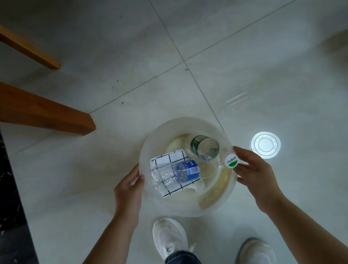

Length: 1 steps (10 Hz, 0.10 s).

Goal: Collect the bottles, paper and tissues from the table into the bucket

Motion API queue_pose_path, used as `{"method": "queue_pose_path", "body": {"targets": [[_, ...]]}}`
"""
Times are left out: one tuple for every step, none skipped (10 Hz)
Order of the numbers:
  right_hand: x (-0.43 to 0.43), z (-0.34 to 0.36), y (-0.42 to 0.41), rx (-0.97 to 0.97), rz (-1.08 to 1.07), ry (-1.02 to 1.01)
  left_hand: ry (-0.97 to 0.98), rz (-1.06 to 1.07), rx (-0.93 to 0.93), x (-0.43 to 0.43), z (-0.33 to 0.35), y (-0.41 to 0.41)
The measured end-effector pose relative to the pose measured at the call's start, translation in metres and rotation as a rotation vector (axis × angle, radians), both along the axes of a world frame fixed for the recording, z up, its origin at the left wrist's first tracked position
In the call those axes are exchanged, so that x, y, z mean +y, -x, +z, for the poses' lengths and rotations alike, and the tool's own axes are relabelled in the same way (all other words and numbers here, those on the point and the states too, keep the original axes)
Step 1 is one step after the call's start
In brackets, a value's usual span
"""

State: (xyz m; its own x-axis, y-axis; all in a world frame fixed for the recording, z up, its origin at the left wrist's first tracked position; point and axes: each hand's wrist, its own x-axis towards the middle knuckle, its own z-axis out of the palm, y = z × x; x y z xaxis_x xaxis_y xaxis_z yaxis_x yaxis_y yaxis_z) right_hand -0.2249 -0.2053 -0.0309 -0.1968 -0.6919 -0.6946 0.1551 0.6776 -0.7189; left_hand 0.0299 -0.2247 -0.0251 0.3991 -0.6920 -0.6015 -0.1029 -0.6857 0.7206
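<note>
A translucent white bucket (168,130) is held above the tiled floor, seen from straight over it. My left hand (128,194) grips its left wall and my right hand (256,176) grips its right wall by a round Cestbon sticker (232,161). Inside lie a crushed clear bottle with a blue label (179,173), a clear bottle with a dark green label (204,147), and a white paper with a black grid (168,158) under the blue-label bottle. A pale tissue-like scrap (196,188) shows below the paper.
Wooden table legs and beams (31,107) stand at the left, with a dark marble strip (2,189) along the floor's left edge. A round light reflection (265,144) glares on the tiles at the right. My white shoes (168,236) are just below the bucket.
</note>
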Motion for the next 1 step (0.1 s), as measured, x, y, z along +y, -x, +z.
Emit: {"method": "queue_pose_path", "body": {"targets": [[-0.0014, 0.015, 0.0029, 0.098, 0.03, 0.012, 0.018, 0.027, -0.064, -0.0024, 0.0162, 0.0012]]}}
